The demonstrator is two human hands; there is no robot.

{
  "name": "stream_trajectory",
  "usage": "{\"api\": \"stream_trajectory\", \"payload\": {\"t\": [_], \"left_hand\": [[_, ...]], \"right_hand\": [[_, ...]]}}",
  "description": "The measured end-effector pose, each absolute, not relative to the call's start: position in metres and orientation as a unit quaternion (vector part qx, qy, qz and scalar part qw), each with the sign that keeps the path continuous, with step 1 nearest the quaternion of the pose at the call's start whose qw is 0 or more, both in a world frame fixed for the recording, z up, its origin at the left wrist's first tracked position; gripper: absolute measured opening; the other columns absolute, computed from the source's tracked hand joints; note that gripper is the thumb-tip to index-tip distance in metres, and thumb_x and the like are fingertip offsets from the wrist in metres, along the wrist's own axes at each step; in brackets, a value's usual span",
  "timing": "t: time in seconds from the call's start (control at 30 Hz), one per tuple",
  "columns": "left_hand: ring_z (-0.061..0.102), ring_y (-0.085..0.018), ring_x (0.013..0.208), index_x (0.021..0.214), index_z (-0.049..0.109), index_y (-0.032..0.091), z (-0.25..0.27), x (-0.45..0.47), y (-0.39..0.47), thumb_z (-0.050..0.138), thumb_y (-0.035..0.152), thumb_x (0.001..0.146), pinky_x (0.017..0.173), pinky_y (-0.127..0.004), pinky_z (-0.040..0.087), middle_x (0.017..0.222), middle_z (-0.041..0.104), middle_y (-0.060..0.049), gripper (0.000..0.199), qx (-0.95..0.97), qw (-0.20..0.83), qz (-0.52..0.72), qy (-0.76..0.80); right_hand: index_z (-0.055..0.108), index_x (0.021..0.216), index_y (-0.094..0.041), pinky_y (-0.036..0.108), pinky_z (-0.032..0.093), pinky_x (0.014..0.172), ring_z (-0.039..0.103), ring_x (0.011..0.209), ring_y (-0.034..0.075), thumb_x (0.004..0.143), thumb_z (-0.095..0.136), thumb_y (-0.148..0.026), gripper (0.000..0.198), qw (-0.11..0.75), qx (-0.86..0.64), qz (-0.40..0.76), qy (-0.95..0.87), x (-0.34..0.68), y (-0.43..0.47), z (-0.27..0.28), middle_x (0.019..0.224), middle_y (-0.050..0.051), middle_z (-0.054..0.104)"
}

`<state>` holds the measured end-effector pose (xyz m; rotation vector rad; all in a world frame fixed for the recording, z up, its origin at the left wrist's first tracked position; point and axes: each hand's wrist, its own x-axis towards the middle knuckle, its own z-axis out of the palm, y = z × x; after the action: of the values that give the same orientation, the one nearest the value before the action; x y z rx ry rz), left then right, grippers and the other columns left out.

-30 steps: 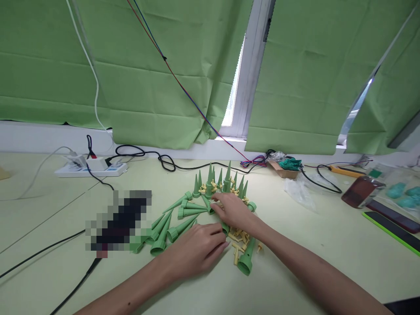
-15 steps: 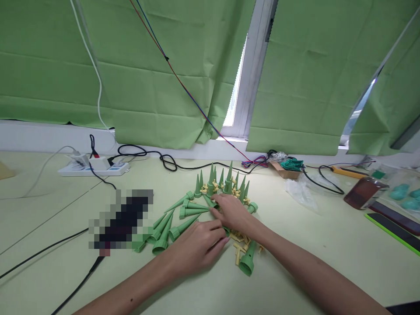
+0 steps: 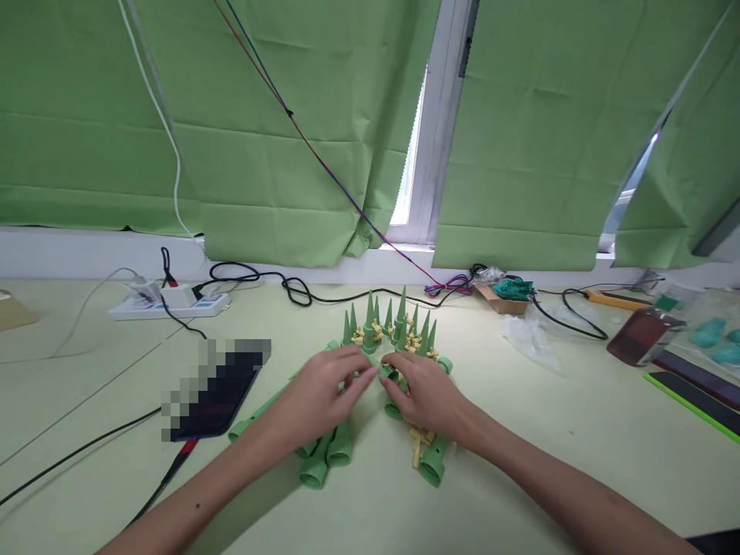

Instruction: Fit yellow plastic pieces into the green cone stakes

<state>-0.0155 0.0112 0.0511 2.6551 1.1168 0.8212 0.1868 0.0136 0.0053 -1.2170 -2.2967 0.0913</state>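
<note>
Fingers bent round its wide capped end, my right hand (image 3: 425, 391) grips a green cone-shaped watering spike (image 3: 389, 373). My left hand (image 3: 332, 385) is right beside it, thumb and fingertips drawn together; what lies between them is hidden. Below my left hand lie several loose green spikes (image 3: 315, 470) with their open ends toward me. Another loose spike (image 3: 432, 462) rests near my right wrist, beside small yellow valve pieces (image 3: 417, 447). Behind both hands, several spikes (image 3: 401, 320) stand upright with yellow valves among them.
A phone (image 3: 231, 393) with a cable lies at left, partly blurred out. Behind it is a white power strip (image 3: 170, 307). A black cable (image 3: 341, 295) runs along the back. At right are a small cardboard box (image 3: 502, 301), a plastic bag (image 3: 529, 339) and a dark red bottle (image 3: 641, 338).
My left hand has moved up and left toward the spikes, its fingers now next to my right fingertips. Several loose spikes have shifted nearer to me. A spike now shows in my right hand.
</note>
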Motion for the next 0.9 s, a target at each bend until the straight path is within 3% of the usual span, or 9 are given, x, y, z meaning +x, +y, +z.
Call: {"api": "stream_trajectory", "payload": {"t": [0.1, 0.2, 0.33, 0.53, 0.9], "left_hand": [[0.063, -0.019, 0.078, 0.09, 0.065, 0.021, 0.058, -0.034, 0.019, 0.042, 0.042, 0.098, 0.068, -0.029, 0.046, 0.09, 0.068, -0.003, 0.032, 0.854, 0.083, 0.227, 0.461], [0.063, -0.028, 0.107, 0.109, 0.065, 0.021, 0.044, -0.062, 0.021, 0.048, 0.051, 0.093, 0.09, -0.036, 0.048, 0.112, 0.068, -0.008, 0.038, 0.83, 0.077, 0.201, 0.515], [0.061, -0.028, 0.116, 0.122, 0.06, 0.023, 0.016, -0.092, 0.017, 0.042, 0.054, 0.094, 0.098, -0.037, 0.047, 0.129, 0.063, -0.008, 0.045, 0.796, 0.103, 0.208, 0.559], [0.061, -0.027, 0.117, 0.12, 0.06, 0.022, 0.004, -0.082, 0.02, 0.037, 0.055, 0.096, 0.1, -0.037, 0.046, 0.124, 0.067, -0.007, 0.047, 0.753, 0.139, 0.239, 0.597], [0.064, -0.027, 0.107, 0.109, 0.058, 0.021, 0.005, -0.057, 0.034, 0.035, 0.054, 0.096, 0.09, -0.036, 0.048, 0.113, 0.069, -0.009, 0.042, 0.757, 0.14, 0.258, 0.584]], "right_hand": [[0.058, 0.115, -0.018, 0.028, 0.045, 0.065, 0.065, 0.078, 0.019, 0.098, 0.049, -0.029, 0.022, 0.318, -0.438, 0.038, -0.84, 0.192, 0.005, -0.001, 0.097, 0.007, 0.068], [0.056, 0.116, -0.018, 0.027, 0.044, 0.061, 0.061, 0.066, 0.015, 0.098, 0.05, -0.028, 0.021, 0.385, -0.407, 0.048, -0.827, 0.195, 0.001, -0.012, 0.102, 0.008, 0.067], [0.054, 0.118, -0.019, 0.027, 0.046, 0.059, 0.057, 0.058, 0.013, 0.096, 0.052, -0.026, 0.023, 0.444, -0.38, 0.058, -0.809, 0.197, 0.004, -0.024, 0.102, 0.007, 0.067], [0.055, 0.115, -0.019, 0.026, 0.047, 0.056, 0.055, 0.055, 0.013, 0.094, 0.055, -0.025, 0.022, 0.477, -0.367, 0.052, -0.797, 0.197, 0.006, -0.026, 0.091, 0.006, 0.068], [0.056, 0.114, -0.019, 0.027, 0.049, 0.057, 0.056, 0.054, 0.012, 0.093, 0.056, -0.026, 0.022, 0.483, -0.374, 0.064, -0.789, 0.199, 0.005, -0.028, 0.094, 0.006, 0.069]]}}
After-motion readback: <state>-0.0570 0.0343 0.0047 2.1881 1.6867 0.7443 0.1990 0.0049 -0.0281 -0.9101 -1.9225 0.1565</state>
